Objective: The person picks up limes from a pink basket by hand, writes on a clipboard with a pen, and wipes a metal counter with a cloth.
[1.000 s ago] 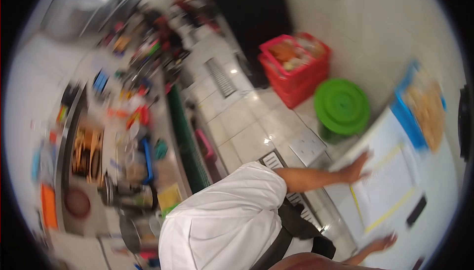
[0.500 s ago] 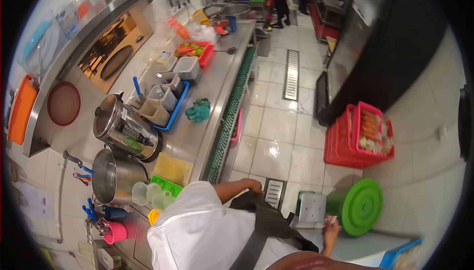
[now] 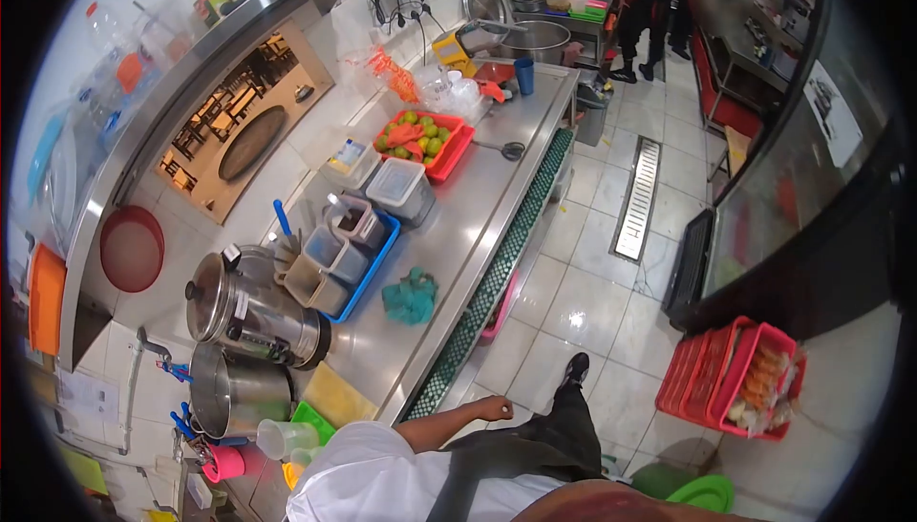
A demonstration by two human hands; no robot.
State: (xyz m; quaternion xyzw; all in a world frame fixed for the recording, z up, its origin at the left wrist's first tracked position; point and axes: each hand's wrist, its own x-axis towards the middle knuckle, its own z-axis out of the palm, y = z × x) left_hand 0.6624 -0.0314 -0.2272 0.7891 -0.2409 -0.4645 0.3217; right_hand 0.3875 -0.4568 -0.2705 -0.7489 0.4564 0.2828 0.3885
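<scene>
My left hand hangs beside the front edge of the steel counter, fingers curled in, and nothing shows in it. My right hand is out of view. On the counter near my left arm lie a crumpled green cloth and a yellow board. Behind them stand a lidded steel urn and a deep steel pot. A blue tray bears several plastic tubs. Further along, a red basket holds limes.
Red crates with bagged food stand on the floor at right, near a green lid. A floor drain runs along the tiled aisle. Another person stands at the far end. A dark-framed glass-front unit borders the right side.
The view has swung and I have stepped forward along the aisle. My right hand, earlier near the green-lidded bin with a small thing in it, has left view. The co-worker appears closer.
</scene>
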